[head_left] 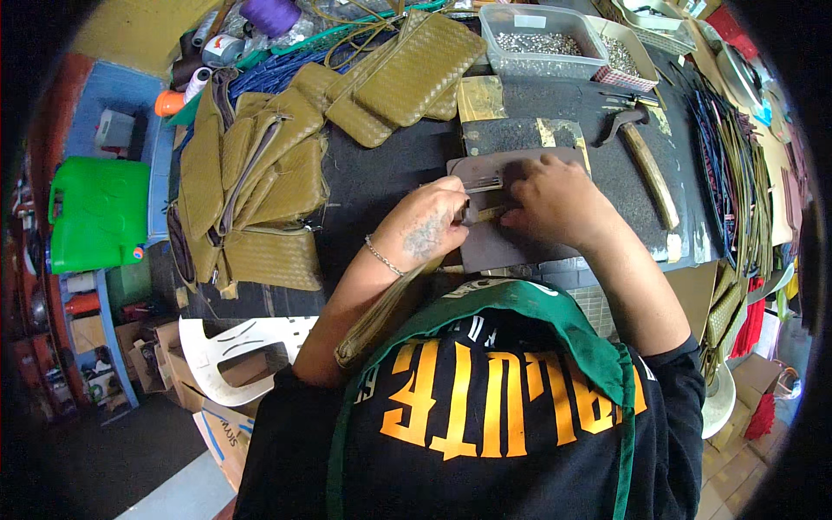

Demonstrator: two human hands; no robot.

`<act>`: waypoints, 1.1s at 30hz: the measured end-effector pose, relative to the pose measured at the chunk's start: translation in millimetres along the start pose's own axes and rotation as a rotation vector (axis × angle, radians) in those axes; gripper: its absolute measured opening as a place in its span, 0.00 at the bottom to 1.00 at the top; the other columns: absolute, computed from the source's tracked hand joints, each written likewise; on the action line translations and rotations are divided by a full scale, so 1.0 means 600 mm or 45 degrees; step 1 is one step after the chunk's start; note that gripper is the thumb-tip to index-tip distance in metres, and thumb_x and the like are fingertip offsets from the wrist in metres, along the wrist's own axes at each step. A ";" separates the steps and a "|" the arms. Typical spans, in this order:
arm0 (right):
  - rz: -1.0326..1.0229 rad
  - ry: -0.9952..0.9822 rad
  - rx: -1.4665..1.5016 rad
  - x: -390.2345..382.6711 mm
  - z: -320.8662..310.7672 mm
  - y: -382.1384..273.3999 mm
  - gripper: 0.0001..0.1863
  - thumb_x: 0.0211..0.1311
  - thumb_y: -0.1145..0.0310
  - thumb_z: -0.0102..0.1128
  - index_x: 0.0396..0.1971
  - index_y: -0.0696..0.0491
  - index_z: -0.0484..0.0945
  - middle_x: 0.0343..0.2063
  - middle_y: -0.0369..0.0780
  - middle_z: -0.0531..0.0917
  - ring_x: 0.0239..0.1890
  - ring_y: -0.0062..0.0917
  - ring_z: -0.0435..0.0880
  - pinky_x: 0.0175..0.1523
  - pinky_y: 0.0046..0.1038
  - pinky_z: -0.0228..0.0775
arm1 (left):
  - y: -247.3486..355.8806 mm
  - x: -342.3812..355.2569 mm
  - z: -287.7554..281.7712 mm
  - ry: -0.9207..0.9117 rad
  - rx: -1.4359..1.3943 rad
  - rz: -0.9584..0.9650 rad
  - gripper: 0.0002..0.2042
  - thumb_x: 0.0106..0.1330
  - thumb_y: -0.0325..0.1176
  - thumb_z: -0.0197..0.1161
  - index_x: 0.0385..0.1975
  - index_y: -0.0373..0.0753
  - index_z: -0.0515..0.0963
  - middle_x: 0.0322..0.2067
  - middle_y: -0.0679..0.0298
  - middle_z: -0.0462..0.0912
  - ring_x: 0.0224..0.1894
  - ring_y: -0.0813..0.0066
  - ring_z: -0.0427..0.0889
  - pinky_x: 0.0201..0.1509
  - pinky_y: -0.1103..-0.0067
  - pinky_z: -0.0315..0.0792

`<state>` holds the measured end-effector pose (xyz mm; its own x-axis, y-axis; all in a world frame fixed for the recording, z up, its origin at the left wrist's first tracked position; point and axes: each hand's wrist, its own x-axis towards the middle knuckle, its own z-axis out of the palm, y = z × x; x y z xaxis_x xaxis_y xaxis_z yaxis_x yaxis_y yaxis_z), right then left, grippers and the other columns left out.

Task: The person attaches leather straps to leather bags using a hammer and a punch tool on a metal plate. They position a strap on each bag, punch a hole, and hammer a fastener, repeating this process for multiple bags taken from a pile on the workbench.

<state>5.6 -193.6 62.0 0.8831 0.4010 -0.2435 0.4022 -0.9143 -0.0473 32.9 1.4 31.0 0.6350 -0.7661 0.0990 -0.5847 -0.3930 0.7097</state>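
Over a dark brown board (507, 247) on the bench, my two hands work close together. My left hand (425, 224) is closed, thumb and fingers pinching the end of an olive leather piece (386, 321) that hangs back beside my left forearm. My right hand (559, 199) has curled fingers over the board; what they hold, if anything, is hidden. A thin metal bar (483, 185) lies between the hands, with a short olive strip (488, 213) just below it.
Woven olive pouches (269, 182) pile up at the left, flat ones (420, 74) behind. A wooden-handled hammer (650, 173) lies right. Bins of small metal pieces (542, 48) stand at the back. Cord bundles (737, 165) hang at the right edge; a white chair (208, 360) stands lower left.
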 end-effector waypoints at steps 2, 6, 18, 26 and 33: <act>-0.079 0.244 0.011 -0.004 0.004 0.005 0.13 0.48 0.58 0.50 0.31 0.49 0.77 0.32 0.37 0.75 0.40 0.30 0.73 0.47 0.32 0.64 | 0.001 0.002 0.004 0.017 0.006 -0.004 0.08 0.39 0.24 0.60 0.17 0.31 0.67 0.22 0.56 0.69 0.28 0.59 0.71 0.30 0.75 0.66; -0.479 0.615 0.096 -0.010 0.019 0.002 0.12 0.45 0.66 0.49 0.33 0.48 0.75 0.28 0.34 0.73 0.37 0.27 0.72 0.45 0.29 0.62 | 0.006 0.004 0.006 0.047 0.029 0.051 0.07 0.40 0.22 0.59 0.18 0.32 0.68 0.22 0.57 0.69 0.28 0.59 0.71 0.31 0.75 0.67; -0.309 0.457 0.231 -0.033 0.045 -0.011 0.12 0.44 0.67 0.48 0.32 0.49 0.75 0.26 0.36 0.72 0.33 0.27 0.72 0.36 0.27 0.65 | 0.005 0.009 0.004 0.021 0.139 0.240 0.08 0.37 0.22 0.60 0.19 0.34 0.69 0.23 0.59 0.70 0.29 0.60 0.70 0.35 0.74 0.66; -0.335 0.546 0.339 -0.020 0.043 -0.005 0.11 0.42 0.67 0.55 0.30 0.47 0.77 0.28 0.34 0.74 0.33 0.27 0.72 0.37 0.28 0.63 | 0.006 0.008 0.010 0.042 0.141 0.152 0.08 0.37 0.23 0.59 0.19 0.34 0.69 0.22 0.58 0.69 0.29 0.59 0.70 0.34 0.73 0.65; -0.370 0.454 0.306 -0.019 0.046 -0.017 0.14 0.42 0.67 0.51 0.33 0.45 0.77 0.28 0.34 0.72 0.36 0.25 0.70 0.39 0.29 0.61 | 0.000 0.006 0.010 0.113 0.117 0.126 0.08 0.38 0.23 0.60 0.19 0.33 0.69 0.19 0.60 0.67 0.24 0.65 0.70 0.32 0.77 0.65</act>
<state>-15.3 -190.4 38.3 0.7875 0.5961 0.1563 0.6132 -0.7326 -0.2953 32.0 -4.2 26.9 0.6117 -0.7572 0.2291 -0.6878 -0.3661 0.6268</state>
